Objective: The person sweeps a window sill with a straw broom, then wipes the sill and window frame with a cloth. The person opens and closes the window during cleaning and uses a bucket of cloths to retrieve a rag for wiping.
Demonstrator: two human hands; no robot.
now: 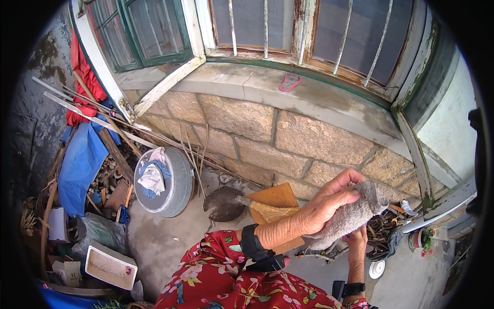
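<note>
A grey terry cloth (343, 220), bunched and folded over at its upper end, is raised in front of the stone wall at the right. My left hand (334, 199) grips it from above, thumb and fingers at the folded end. Below it, my right hand (357, 236) holds its lower edge, with the fingertips partly hidden by the cloth. Behind my hands runs a stone windowsill (239, 79), on which a pink-edged shoe insole (290, 82) lies under the barred window (266, 27).
A round metal tub (181, 189) with rags (153, 179) on its lid stands left of centre. Scrap wood, a blue tarp (81, 170) and a white foam box (111, 265) crowd the left. Open window casements (170, 87) jut out. Twigs (380, 230) lie right, near a potted plant (417, 238).
</note>
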